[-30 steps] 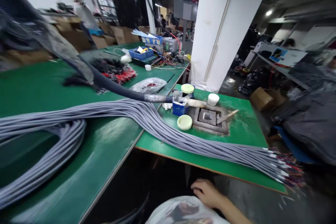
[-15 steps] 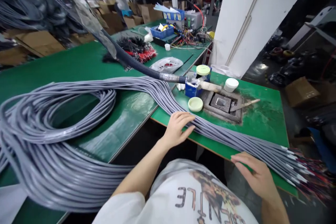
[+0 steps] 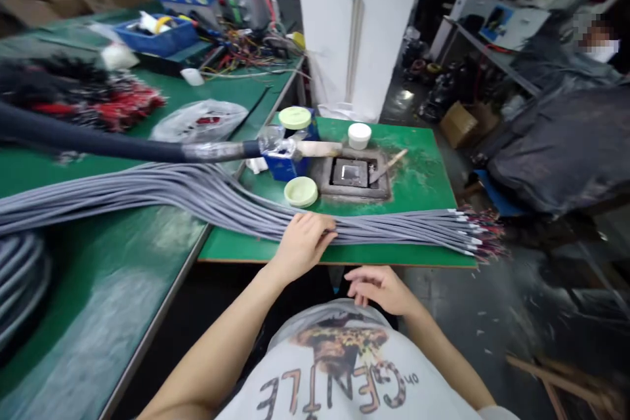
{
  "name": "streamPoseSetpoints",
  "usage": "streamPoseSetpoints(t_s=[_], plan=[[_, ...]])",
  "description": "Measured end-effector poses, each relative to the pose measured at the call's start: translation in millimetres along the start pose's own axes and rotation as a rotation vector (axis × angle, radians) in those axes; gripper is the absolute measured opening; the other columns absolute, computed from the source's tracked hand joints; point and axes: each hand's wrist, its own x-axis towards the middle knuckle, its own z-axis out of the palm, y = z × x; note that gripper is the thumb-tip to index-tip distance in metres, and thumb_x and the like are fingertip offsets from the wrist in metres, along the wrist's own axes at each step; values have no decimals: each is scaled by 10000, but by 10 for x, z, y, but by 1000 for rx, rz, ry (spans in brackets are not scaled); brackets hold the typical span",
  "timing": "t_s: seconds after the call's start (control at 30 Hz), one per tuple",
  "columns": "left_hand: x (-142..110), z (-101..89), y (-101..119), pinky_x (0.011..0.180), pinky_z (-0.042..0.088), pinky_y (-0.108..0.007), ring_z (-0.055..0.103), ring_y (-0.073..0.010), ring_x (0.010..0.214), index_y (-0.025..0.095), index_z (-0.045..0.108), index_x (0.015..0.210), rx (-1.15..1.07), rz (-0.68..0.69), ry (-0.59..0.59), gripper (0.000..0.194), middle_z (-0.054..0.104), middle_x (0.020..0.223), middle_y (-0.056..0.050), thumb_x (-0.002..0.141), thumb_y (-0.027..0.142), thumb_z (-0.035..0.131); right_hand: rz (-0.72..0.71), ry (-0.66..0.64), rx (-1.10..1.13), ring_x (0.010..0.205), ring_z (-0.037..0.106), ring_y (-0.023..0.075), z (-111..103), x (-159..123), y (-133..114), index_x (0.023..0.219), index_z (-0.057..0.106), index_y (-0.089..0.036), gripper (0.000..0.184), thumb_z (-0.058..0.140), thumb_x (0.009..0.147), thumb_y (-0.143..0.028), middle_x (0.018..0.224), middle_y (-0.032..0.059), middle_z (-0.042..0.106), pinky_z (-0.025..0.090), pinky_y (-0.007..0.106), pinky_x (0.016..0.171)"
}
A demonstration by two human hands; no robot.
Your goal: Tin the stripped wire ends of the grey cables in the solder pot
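A thick bundle of grey cables runs across the green table from the left to the right edge, where its stripped coloured wire ends stick out past the table. My left hand lies on the bundle near the table's front edge, fingers curled over the cables. My right hand hovers below the table edge, in front of my white shirt, fingers loosely spread and holding nothing.
Behind the bundle sit a metal solder pot, a pale green lid, a blue box, a white jar and a black hose. A white pillar stands beyond. A masked person sits far right.
The view has swung right. My left hand has closed down over the cable bundle. My right hand has drawn back from the table edge towards my body.
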Motion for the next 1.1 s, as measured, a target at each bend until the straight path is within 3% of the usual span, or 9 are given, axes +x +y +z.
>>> streamPoseSetpoints(t_s=[0.1,0.17,0.3,0.37,0.5,0.7,0.87,0.97,1.1], plan=[[-95,-93,38,703,448,-344,600,-196,747,212,550,927,-36,5,108,63,663,827,-46,885,241,513,-113,176,305,614,641,144,-69,38,11,1227,529,-243,477,631,798,-425,940,57,678,503,256,484],[-118,-129,44,691,456,-340,597,-197,736,223,547,947,-64,18,126,73,659,816,-40,878,231,523,-187,394,266,654,647,154,-185,-7,-41,1175,554,-250,423,630,797,-424,964,59,672,517,272,514],[-9,-52,-5,840,448,-400,587,-257,1010,234,544,1105,19,59,18,238,653,1080,-82,874,292,536,-214,749,-418,778,645,192,-508,-271,-179,924,660,-219,207,584,843,-393,845,54,678,525,351,745],[82,38,-50,942,396,-445,523,-293,1157,225,502,1222,109,50,-28,390,593,1232,-115,865,374,546,-257,828,-836,1003,606,241,-744,-406,-216,1042,650,-220,283,573,850,-412,1039,93,669,450,412,929],[210,174,-118,965,368,-442,572,-301,1083,180,460,1296,231,29,-188,643,632,1160,-141,808,589,539,-122,620,-1432,1332,324,366,-1376,-459,-206,1396,398,-177,863,650,699,-620,1434,171,406,207,569,1084],[265,140,-109,726,427,-321,640,-248,806,165,628,924,309,-36,-262,507,684,803,-102,851,625,428,-41,260,-1553,1069,568,311,-2082,-158,-334,1209,592,-146,758,603,688,-696,1148,166,633,426,449,936],[304,185,-117,726,443,-307,648,-227,828,185,642,970,243,-164,-245,433,699,848,-92,913,532,390,-56,225,-1497,1021,612,280,-2311,59,-578,1158,643,-251,565,599,741,-629,1125,69,677,479,402,881],[404,143,-102,880,441,-390,598,-274,1021,173,612,1129,93,-200,-162,394,672,1081,-126,877,461,518,-82,259,-1578,1108,561,316,-2339,123,-613,1176,645,-218,582,585,756,-617,1229,117,619,445,462,935],[457,-377,126,955,441,-378,583,-230,1084,182,588,1189,-513,-136,100,358,645,1167,-104,892,369,520,-289,386,-1581,1163,518,296,-2156,106,-596,1207,613,-172,520,570,822,-520,1240,144,598,391,473,1000]])
